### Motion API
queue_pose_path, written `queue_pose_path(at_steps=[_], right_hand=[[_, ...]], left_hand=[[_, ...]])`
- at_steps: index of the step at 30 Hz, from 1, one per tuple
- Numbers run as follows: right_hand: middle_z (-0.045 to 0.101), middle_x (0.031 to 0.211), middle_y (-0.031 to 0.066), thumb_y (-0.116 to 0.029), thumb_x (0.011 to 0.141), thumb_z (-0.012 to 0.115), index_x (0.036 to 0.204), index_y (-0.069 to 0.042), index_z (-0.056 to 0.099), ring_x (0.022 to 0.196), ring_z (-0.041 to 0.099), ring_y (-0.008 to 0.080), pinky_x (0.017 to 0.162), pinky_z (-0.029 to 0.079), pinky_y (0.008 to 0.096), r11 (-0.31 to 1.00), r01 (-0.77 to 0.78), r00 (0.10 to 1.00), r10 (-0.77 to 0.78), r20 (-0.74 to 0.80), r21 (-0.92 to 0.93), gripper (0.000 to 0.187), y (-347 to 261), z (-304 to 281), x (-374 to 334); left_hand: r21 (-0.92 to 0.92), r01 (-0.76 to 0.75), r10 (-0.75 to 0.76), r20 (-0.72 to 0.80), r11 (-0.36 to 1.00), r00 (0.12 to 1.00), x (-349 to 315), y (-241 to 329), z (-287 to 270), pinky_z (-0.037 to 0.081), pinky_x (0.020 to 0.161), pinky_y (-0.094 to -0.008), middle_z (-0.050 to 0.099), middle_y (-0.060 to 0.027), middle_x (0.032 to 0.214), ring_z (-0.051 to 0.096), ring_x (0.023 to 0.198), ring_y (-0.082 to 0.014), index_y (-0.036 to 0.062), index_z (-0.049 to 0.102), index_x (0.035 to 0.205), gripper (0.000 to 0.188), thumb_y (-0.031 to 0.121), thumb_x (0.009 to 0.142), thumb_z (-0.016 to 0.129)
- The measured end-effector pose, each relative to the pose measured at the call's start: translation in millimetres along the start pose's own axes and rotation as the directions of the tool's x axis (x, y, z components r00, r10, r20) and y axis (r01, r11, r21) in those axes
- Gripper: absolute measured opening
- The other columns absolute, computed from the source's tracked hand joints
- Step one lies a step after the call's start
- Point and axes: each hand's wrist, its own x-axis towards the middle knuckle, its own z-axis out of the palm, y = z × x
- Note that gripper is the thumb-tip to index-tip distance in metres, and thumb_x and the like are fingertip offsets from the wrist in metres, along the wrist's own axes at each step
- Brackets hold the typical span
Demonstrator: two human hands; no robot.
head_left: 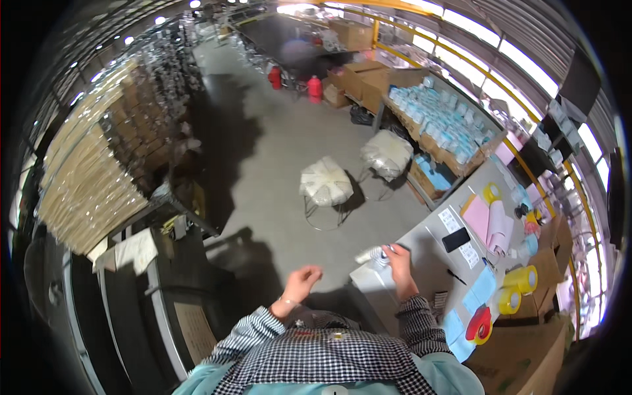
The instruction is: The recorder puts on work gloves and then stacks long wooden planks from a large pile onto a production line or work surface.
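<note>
My right hand (400, 268) is closed with its fingertips on a small white bundle with dark stripes (378, 255), held at the near left corner of the grey table (375, 283). Its kind is too small to make out. To the left of it, my left hand (301, 284) hangs in the air over the floor, its fingers loosely bent and nothing seen in them. On the table, to the right of my right hand, lie a black phone (456, 239), white printed sheets (450, 222) and a black pen (456, 276).
Yellow tape rolls (520, 280), a red tape roll (480, 324) and light-blue sheets (479, 289) lie along the table. Two plastic-covered stools (326, 182) stand ahead. Beyond are cartons of blue-and-white packs (442, 118). Stacked flat cardboard (92, 178) rises at left.
</note>
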Motion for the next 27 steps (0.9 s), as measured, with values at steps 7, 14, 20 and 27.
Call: queue_pose_path(at_steps=[7, 14, 20, 27], right_hand=[[0.069, 0.095, 0.0033, 0.006, 0.089, 0.062, 0.106, 0.002, 0.066, 0.083, 0.063, 0.0085, 0.076, 0.051, 0.0247, 0.98, 0.089, 0.995, -0.078, -0.067, 0.178, 0.018, -101.3, 128.7, -22.3], [0.072, 0.095, 0.0027, 0.007, 0.09, 0.061, 0.104, 0.0, 0.072, 0.086, 0.065, 0.0087, 0.076, 0.053, 0.0233, 0.975, 0.175, 0.969, -0.147, -0.197, 0.136, 0.019, -116.2, 135.9, -24.8], [0.07, 0.096, 0.0044, 0.006, 0.094, 0.057, 0.104, 0.0, 0.07, 0.083, 0.066, 0.0083, 0.074, 0.054, 0.0234, 0.989, 0.125, 0.915, -0.083, -0.396, 0.081, 0.018, -111.5, 112.9, -15.9], [0.067, 0.092, 0.0017, 0.001, 0.096, 0.058, 0.104, -0.001, 0.065, 0.081, 0.062, 0.0066, 0.07, 0.051, 0.0226, 0.894, 0.278, 0.863, -0.072, -0.499, 0.352, 0.011, -102.1, 89.4, 0.3]], left_hand=[[0.077, -0.456, 0.457, 0.011, 0.886, 0.889, 127.9, 108.4, 5.1, 0.047, 0.065, -0.0287, 0.056, -0.0038, 0.08, 0.055, 0.07, -0.0138, 0.0043, 0.067, 0.097, 0.019, 0.003, 0.081, 0.076], [0.073, -0.336, 0.299, 0.309, 0.939, 0.903, 174.9, 129.7, 49.4, 0.047, 0.062, -0.0293, 0.059, -0.005, 0.081, 0.057, 0.067, -0.0153, 0.0033, 0.067, 0.094, 0.021, 0.0, 0.077, 0.077], [0.12, -0.59, 0.494, 0.431, 0.798, 0.755, 188.1, 107.7, 68.3, 0.051, 0.062, -0.0357, 0.06, -0.0101, 0.096, 0.062, 0.069, -0.0245, 0.0019, 0.065, 0.091, 0.016, -0.009, 0.081, 0.061], [0.261, -0.673, 0.366, 0.677, 0.692, 0.639, 197.8, 99.5, 100.3, 0.054, 0.073, -0.0472, 0.06, -0.0151, 0.104, 0.065, 0.084, -0.0384, 0.0039, 0.064, 0.095, 0.016, -0.001, 0.084, 0.054]])
